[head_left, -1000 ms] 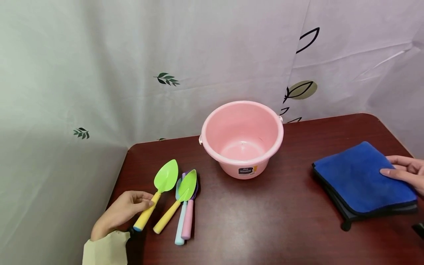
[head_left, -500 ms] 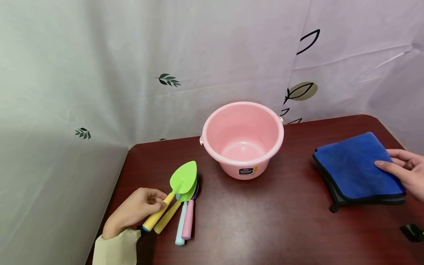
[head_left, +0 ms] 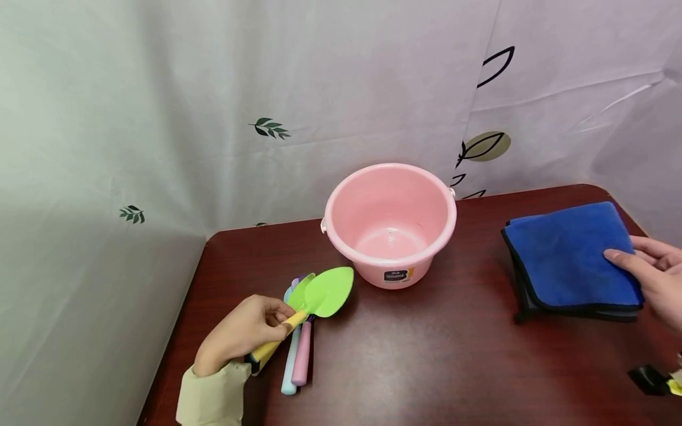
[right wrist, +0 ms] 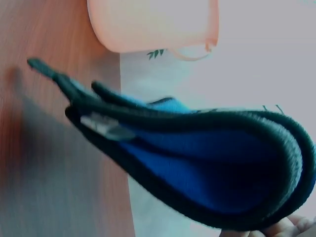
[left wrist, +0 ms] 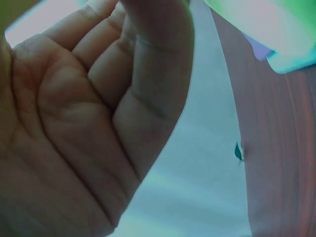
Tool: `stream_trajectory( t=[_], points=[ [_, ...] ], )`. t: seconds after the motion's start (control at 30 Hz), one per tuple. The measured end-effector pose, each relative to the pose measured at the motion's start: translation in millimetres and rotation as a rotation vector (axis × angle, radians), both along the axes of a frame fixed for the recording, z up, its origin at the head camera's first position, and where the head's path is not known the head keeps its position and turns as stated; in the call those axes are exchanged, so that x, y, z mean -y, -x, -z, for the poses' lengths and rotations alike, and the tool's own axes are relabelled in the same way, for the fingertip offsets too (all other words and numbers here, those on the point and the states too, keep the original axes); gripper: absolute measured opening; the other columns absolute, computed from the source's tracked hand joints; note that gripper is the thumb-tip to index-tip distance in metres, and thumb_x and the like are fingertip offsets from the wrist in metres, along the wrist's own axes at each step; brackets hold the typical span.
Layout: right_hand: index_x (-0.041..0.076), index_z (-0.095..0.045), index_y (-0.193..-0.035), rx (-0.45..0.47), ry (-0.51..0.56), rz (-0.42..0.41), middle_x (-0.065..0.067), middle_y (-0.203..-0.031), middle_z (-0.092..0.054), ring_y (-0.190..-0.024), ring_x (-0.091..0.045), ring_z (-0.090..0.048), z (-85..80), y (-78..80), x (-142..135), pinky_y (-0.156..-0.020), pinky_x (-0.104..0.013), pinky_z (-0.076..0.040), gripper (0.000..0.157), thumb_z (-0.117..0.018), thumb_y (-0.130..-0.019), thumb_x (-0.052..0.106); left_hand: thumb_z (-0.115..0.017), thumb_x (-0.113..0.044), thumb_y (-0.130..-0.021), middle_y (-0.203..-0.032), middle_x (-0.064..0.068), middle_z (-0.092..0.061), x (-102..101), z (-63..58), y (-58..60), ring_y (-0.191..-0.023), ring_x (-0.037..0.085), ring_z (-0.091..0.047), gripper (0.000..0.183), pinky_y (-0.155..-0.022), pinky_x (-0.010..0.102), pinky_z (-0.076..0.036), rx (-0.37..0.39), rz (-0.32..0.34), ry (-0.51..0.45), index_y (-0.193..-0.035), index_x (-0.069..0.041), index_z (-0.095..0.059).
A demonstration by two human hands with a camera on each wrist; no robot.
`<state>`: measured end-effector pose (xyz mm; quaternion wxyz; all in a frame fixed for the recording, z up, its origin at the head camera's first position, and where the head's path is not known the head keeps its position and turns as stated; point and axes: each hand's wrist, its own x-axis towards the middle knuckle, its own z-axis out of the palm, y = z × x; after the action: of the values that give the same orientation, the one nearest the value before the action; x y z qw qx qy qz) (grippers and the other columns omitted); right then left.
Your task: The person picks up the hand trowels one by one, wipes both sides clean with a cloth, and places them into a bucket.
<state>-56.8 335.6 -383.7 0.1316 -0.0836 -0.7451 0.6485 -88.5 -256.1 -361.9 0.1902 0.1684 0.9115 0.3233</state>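
Observation:
My left hand (head_left: 247, 328) grips the yellow handle of a toy trowel with a green blade (head_left: 331, 291). It hovers over a small pile: a second green-bladed trowel (head_left: 299, 293), a light blue handle (head_left: 290, 367) and a pink handle (head_left: 301, 355). The blades below are partly covered. In the left wrist view my palm (left wrist: 74, 108) fills the left side and the handle is hidden. On the right, my right hand (head_left: 658, 275) pinches a folded blue towel (head_left: 575, 257) with black edging, thumb on top. The right wrist view shows its folded layers (right wrist: 197, 173) held above the table.
A pink bucket (head_left: 391, 261) with a label stands at the back middle, between the two hands. The dark red table (head_left: 426, 355) ends at a pale leaf-patterned curtain (head_left: 341, 89). A black object (head_left: 647, 380) shows below the right hand.
My left hand has carried the trowel rightward across the pile, its blade turning toward the right and the bucket. My right hand has raised the towel and tilted it slightly.

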Motion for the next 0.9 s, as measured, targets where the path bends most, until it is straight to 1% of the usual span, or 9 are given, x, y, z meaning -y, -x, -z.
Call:
stream_trajectory(
  t=[0.1, 0.2, 0.33, 0.47, 0.57, 0.63, 0.7, 0.8, 0.9],
  points=[
    [0.039, -0.064, -0.100, -0.018, 0.001, 0.032, 0.026, -0.080, -0.067, -0.056, 0.003, -0.065, -2.8, -2.2, 6, -0.045, -0.014, -0.049, 0.043, -0.052, -0.099, -0.002, -0.069, -0.006, -0.079, -0.078, -0.008, -0.068, -6, -0.7, -1.5, -0.071, 0.009, -0.063, 0.017, -0.063, 0.025, -0.052, -0.003, 0.029, -0.003, -0.093, -0.013, -0.075],
    [0.038, -0.062, -0.102, -0.027, -0.024, 0.066, 0.028, -0.081, -0.066, -0.055, 0.004, -0.065, -3.7, -4.8, 12, -0.045, -0.014, -0.049, 0.040, -0.053, -0.099, -0.001, -0.068, -0.004, -0.080, -0.078, -0.010, -0.069, -12, 0.3, -3.0, -0.070, 0.008, -0.063, 0.017, -0.063, 0.025, -0.053, -0.009, 0.050, -0.009, -0.092, -0.014, -0.076],
    [0.039, -0.058, -0.108, -0.026, -0.116, 0.095, 0.032, -0.085, -0.064, -0.057, 0.007, -0.063, -3.8, -8.7, 21, -0.047, -0.012, -0.048, 0.038, -0.055, -0.099, 0.001, -0.067, -0.004, -0.081, -0.077, -0.009, -0.070, -20, 2.8, -4.2, -0.068, 0.007, -0.064, 0.017, -0.062, 0.025, -0.053, -0.010, 0.057, -0.036, -0.093, -0.013, -0.076],
    [0.042, -0.057, -0.112, -0.026, -0.204, 0.142, 0.038, -0.087, -0.061, -0.063, 0.014, -0.060, -5.4, -9.9, 32, -0.053, -0.007, -0.046, 0.039, -0.059, -0.099, 0.005, -0.067, -0.004, -0.082, -0.076, -0.007, -0.071, -29, 5.3, -4.9, -0.067, 0.008, -0.064, 0.017, -0.061, 0.025, -0.053, -0.012, 0.059, -0.068, -0.093, -0.013, -0.077],
    [0.037, -0.060, -0.121, -0.007, -0.260, 0.181, 0.041, -0.087, -0.058, -0.066, 0.018, -0.058, -6.1, -9.8, 39, -0.056, -0.005, -0.044, 0.035, -0.062, -0.099, 0.010, -0.068, -0.005, -0.083, -0.077, -0.004, -0.072, -37, 7.5, -4.9, -0.068, 0.007, -0.065, 0.017, -0.062, 0.025, -0.053, -0.022, 0.064, -0.079, -0.093, -0.015, -0.077],
    [0.028, -0.061, -0.131, 0.022, -0.296, 0.199, 0.042, -0.087, -0.055, -0.066, 0.018, -0.057, -6.5, -10.3, 43, -0.056, -0.006, -0.044, 0.035, -0.062, -0.099, 0.014, -0.068, -0.006, -0.083, -0.077, -0.003, -0.072, -41, 8.6, -4.9, -0.067, 0.007, -0.065, 0.017, -0.062, 0.025, -0.053, -0.027, 0.065, -0.082, -0.093, -0.016, -0.077],
    [0.020, -0.059, -0.139, 0.052, -0.310, 0.218, 0.042, -0.087, -0.053, -0.064, 0.017, -0.057, -7.0, -10.9, 47, -0.054, -0.007, -0.045, 0.040, -0.063, -0.099, 0.018, -0.067, -0.005, -0.082, -0.075, -0.005, -0.072, -46, 9.3, -4.7, -0.066, 0.006, -0.064, 0.018, -0.061, 0.024, -0.053, -0.034, 0.060, -0.082, -0.092, -0.017, -0.077],
    [0.016, -0.058, -0.141, 0.068, -0.299, 0.239, 0.039, -0.088, -0.054, -0.062, 0.015, -0.058, -7.8, -12.3, 53, -0.052, -0.008, -0.046, 0.042, -0.063, -0.099, 0.020, -0.066, -0.006, -0.081, -0.073, -0.009, -0.069, -53, 10.1, -4.5, -0.064, 0.007, -0.060, 0.020, -0.058, 0.024, -0.050, -0.051, 0.050, -0.078, -0.092, -0.018, -0.077],
    [0.016, -0.061, -0.137, 0.032, -0.300, 0.262, 0.034, -0.088, -0.057, -0.063, 0.014, -0.058, -8.1, -13.7, 61, -0.054, -0.007, -0.046, 0.039, -0.065, -0.098, 0.018, -0.066, -0.006, -0.080, -0.072, -0.013, -0.066, -60, 12.1, -4.3, -0.060, 0.007, -0.053, 0.020, -0.054, 0.023, -0.046, -0.061, 0.033, -0.089, -0.092, -0.018, -0.077]
  ],
)
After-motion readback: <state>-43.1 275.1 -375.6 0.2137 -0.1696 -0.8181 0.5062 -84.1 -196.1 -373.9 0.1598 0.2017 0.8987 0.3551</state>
